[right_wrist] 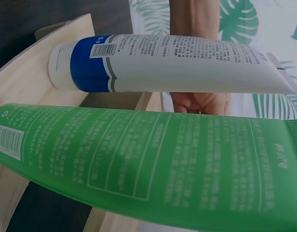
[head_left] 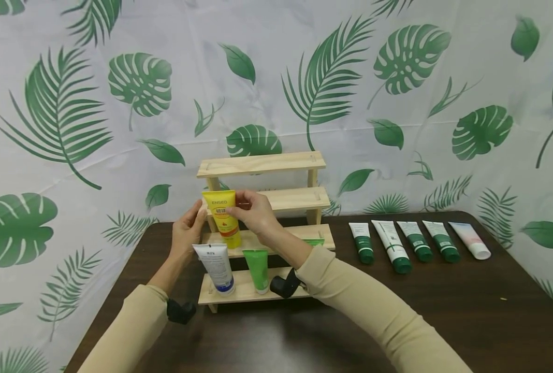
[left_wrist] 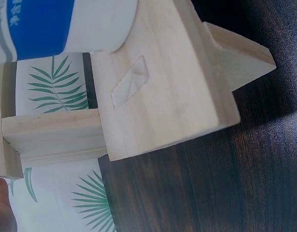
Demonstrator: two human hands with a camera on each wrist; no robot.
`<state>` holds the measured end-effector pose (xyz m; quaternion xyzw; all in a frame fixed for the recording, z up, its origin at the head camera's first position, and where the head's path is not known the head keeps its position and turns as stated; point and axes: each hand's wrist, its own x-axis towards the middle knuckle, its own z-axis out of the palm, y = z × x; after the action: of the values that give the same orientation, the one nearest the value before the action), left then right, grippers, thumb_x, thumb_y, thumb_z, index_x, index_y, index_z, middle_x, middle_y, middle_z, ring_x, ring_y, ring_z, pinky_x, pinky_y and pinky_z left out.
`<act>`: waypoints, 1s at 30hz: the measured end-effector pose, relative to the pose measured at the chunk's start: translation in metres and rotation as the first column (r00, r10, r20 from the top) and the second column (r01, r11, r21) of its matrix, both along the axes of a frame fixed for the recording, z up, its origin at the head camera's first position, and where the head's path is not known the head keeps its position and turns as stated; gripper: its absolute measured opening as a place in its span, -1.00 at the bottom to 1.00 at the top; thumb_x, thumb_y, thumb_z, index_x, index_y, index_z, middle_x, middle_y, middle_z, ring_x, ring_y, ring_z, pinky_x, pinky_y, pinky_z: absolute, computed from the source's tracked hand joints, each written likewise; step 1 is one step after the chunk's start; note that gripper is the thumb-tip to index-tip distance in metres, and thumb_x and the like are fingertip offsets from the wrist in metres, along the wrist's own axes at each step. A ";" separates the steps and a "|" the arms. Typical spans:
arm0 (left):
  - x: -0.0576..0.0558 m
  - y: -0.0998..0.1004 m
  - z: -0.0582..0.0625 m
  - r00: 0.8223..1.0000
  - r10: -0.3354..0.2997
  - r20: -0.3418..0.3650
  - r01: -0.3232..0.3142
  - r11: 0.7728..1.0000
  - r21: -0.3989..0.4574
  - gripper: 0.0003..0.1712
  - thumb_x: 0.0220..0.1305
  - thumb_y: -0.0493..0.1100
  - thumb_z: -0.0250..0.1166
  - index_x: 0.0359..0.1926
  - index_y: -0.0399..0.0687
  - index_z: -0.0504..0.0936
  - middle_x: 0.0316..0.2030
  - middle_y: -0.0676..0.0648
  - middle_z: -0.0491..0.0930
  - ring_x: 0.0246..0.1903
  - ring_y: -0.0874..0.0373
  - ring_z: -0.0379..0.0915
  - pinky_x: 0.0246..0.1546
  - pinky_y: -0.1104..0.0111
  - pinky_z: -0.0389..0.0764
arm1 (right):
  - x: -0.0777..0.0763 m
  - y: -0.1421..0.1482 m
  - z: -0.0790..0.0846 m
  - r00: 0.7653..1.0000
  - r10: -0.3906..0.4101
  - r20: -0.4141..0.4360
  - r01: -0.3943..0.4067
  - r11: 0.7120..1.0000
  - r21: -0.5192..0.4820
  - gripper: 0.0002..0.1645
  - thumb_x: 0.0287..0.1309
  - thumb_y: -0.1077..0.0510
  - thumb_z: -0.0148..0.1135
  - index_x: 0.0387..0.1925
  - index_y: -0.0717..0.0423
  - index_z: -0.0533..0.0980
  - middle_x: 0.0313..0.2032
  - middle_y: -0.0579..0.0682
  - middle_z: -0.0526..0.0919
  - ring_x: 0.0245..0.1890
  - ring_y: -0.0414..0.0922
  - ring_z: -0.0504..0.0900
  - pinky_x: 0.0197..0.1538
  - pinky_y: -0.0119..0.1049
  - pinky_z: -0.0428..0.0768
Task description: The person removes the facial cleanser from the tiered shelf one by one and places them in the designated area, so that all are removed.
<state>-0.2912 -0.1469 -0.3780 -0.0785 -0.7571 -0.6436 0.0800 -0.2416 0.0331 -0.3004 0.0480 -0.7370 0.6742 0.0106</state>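
A yellow squeeze tube (head_left: 225,217) stands upright, cap down, at the left end of the second-lowest tier of a wooden stepped rack (head_left: 276,235). My right hand (head_left: 258,212) grips its upper part, thumb on the front. My left hand (head_left: 185,233) is at the rack's left side, close to the yellow tube; a left fingertip (left_wrist: 2,208) appears beside a wooden edge. On the lowest tier stand a white tube with a blue band (head_left: 216,267) and a green tube (head_left: 258,269). Part of another green tube (head_left: 314,242) shows behind my right forearm.
Several white-and-green tubes (head_left: 390,243) lie in a row on the dark table (head_left: 351,321) to the right, with a white-and-pink tube (head_left: 471,240) at the row's end. A leaf-printed cloth (head_left: 267,77) hangs behind the rack.
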 end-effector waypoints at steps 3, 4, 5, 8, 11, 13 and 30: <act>0.000 0.000 -0.001 1.000 0.003 0.006 -0.003 1.000 0.001 -0.42 0.41 -0.08 0.06 0.36 -0.18 0.23 0.37 -0.06 0.20 0.36 0.12 0.11 0.34 0.33 0.23 | 0.000 0.000 -0.001 1.000 -0.013 -0.007 0.013 1.000 0.008 -0.63 0.16 0.31 0.24 0.03 0.22 0.51 0.00 0.11 0.58 0.03 0.00 0.56 0.07 -0.25 0.59; 0.001 0.000 -0.001 1.000 0.003 0.008 -0.003 1.000 -0.001 -0.42 0.41 -0.07 0.06 0.36 -0.17 0.23 0.37 -0.06 0.20 0.36 0.12 0.11 0.34 0.33 0.23 | 0.000 0.000 -0.001 1.000 -0.017 -0.009 0.017 1.000 0.007 -0.64 0.15 0.31 0.24 0.02 0.22 0.51 -0.01 0.11 0.58 0.02 0.00 0.56 0.06 -0.25 0.60; 0.001 0.000 -0.001 1.000 0.004 0.010 -0.004 1.000 0.004 -0.42 0.41 -0.07 0.06 0.36 -0.17 0.23 0.37 -0.06 0.20 0.36 0.12 0.11 0.34 0.32 0.23 | 0.001 0.000 -0.002 1.000 -0.020 -0.012 0.020 1.000 0.007 -0.64 0.15 0.31 0.24 0.02 0.22 0.51 -0.01 0.11 0.58 0.02 0.00 0.56 0.06 -0.26 0.60; 0.002 0.001 -0.001 1.000 0.005 0.014 -0.005 1.000 0.008 -0.41 0.40 -0.07 0.07 0.36 -0.18 0.23 0.37 -0.07 0.20 0.36 0.11 0.11 0.34 0.31 0.22 | 0.002 0.002 -0.001 0.999 -0.031 -0.024 0.031 1.000 -0.005 -0.65 0.15 0.30 0.25 0.01 0.22 0.52 -0.03 0.11 0.58 -0.01 -0.02 0.57 0.04 -0.27 0.61; 0.002 0.001 0.001 1.000 0.005 0.017 -0.005 1.000 0.015 -0.41 0.40 -0.07 0.07 0.36 -0.19 0.22 0.37 -0.08 0.20 0.37 0.11 0.09 0.34 0.31 0.21 | 0.006 0.004 0.002 0.998 -0.038 -0.049 0.037 0.999 -0.022 -0.67 0.15 0.29 0.25 -0.01 0.23 0.52 -0.05 0.11 0.58 -0.05 -0.04 0.57 0.02 -0.28 0.62; 0.003 0.000 0.001 1.000 0.001 0.020 -0.001 1.000 0.020 -0.41 0.41 -0.07 0.06 0.37 -0.19 0.21 0.38 -0.08 0.18 0.37 0.11 0.07 0.34 0.34 0.21 | 0.009 0.007 0.004 0.997 -0.038 -0.068 0.035 0.999 -0.040 -0.68 0.16 0.29 0.25 -0.02 0.23 0.52 -0.06 0.11 0.58 -0.07 -0.05 0.57 0.00 -0.29 0.62; 0.005 0.003 0.002 1.000 -0.003 0.004 0.003 0.996 0.086 -0.44 0.41 -0.19 0.04 0.34 -0.32 0.20 0.37 -0.14 0.17 0.35 0.05 0.11 0.29 0.50 0.25 | 0.056 0.070 0.027 0.972 -0.161 -0.173 0.133 0.978 -0.163 -0.69 0.17 0.30 0.22 -0.03 0.29 0.49 -0.09 0.11 0.56 -0.09 -0.13 0.54 0.09 -0.27 0.57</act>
<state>-0.2864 -0.1443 -0.3761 -0.0748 -0.7286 -0.6760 0.0807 -0.1852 0.1032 -0.2733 0.0547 -0.6815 0.7176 0.1327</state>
